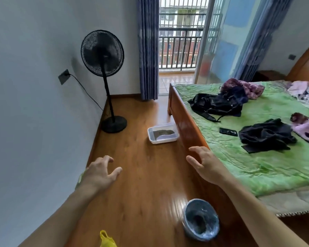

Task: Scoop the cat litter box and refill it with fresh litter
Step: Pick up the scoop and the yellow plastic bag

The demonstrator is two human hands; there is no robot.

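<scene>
While both arms were stretched forward over the wooden floor, the left hand and the right hand were kept apart, fingers loosely spread, nothing held. The litter box was seen farther away on the floor, just beside the bed frame. A lined bin stood near, a yellow bag at its left.

The litter box sits on the floor beside the bed, the fan to its left.
</scene>
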